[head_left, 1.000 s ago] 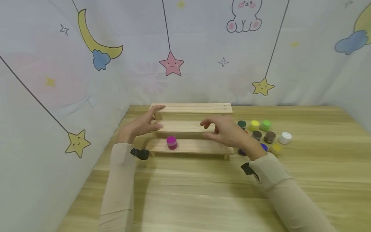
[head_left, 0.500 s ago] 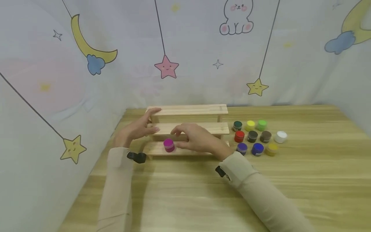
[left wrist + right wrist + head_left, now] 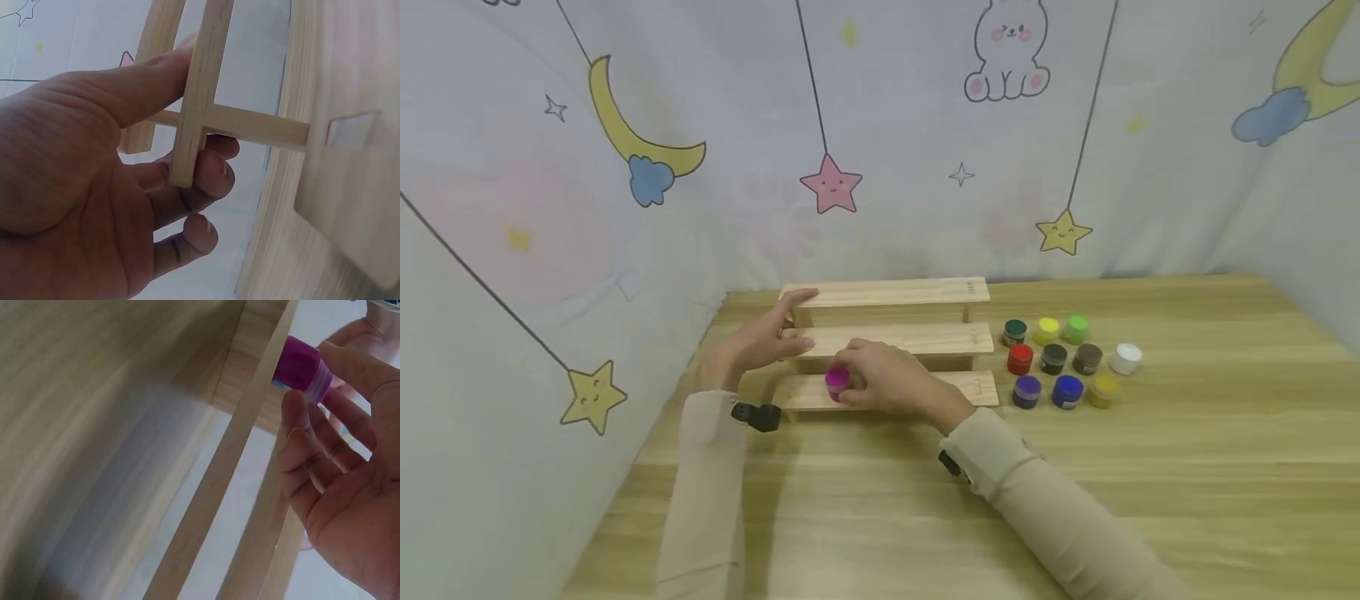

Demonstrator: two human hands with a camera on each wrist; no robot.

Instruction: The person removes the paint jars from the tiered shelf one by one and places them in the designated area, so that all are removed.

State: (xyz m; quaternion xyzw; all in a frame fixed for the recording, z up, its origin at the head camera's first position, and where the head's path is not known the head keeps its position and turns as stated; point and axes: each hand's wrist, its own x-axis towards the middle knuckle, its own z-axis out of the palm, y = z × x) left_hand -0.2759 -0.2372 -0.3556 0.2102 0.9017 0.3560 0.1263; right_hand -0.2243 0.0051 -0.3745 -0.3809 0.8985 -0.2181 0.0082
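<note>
A three-tier wooden shelf rack (image 3: 895,340) stands near the back of the table. My left hand (image 3: 751,343) holds its left end, thumb over the middle tier and index finger reaching up to the top one. In the left wrist view, several fingertips curl behind the edge of a wooden board (image 3: 203,87). On the bottom tier, toward the left, sits a small magenta paint jar (image 3: 835,382). My right hand (image 3: 891,379) pinches this jar from its right side. In the right wrist view the jar (image 3: 300,365) lies between thumb and fingers, against the board.
Right of the rack several paint jars stand in loose rows on the wooden table (image 3: 865,500), among them a red jar (image 3: 1020,359), a blue jar (image 3: 1067,392) and a white jar (image 3: 1126,358). A printed curtain (image 3: 910,108) hangs close behind the rack.
My right hand has moved left from the rack's right end to the magenta jar and taken hold of it. The left hand keeps its place on the rack. The head view has shifted slightly.
</note>
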